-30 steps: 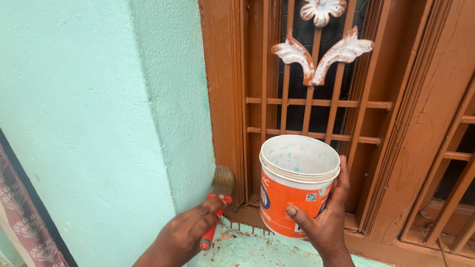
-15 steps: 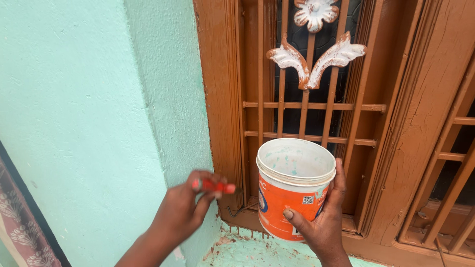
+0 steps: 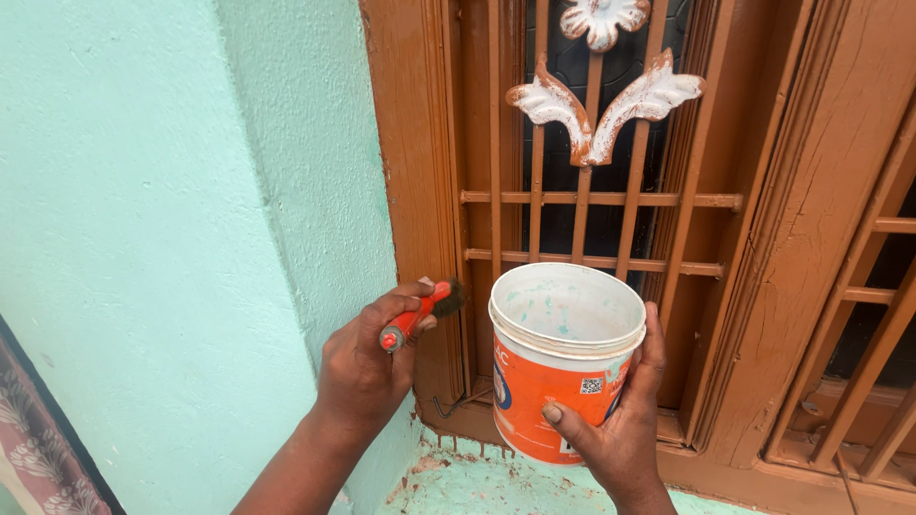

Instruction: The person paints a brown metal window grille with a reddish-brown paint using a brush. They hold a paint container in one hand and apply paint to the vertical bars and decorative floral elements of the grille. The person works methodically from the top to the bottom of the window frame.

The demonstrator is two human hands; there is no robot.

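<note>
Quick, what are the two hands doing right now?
Left hand: closed around the red handle of a paintbrush.
Right hand: gripping the orange and white paint bucket from the side and beneath.

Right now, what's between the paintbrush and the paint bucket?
In the head view, only a strip of the brown window frame shows behind the gap between the paintbrush and the paint bucket; nothing else sits between them.

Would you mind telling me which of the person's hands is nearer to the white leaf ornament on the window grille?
Left. The left hand, holding the brush, sits below and left of the leaf ornament; the right hand grips the paint bucket lower down, farther off.
</note>
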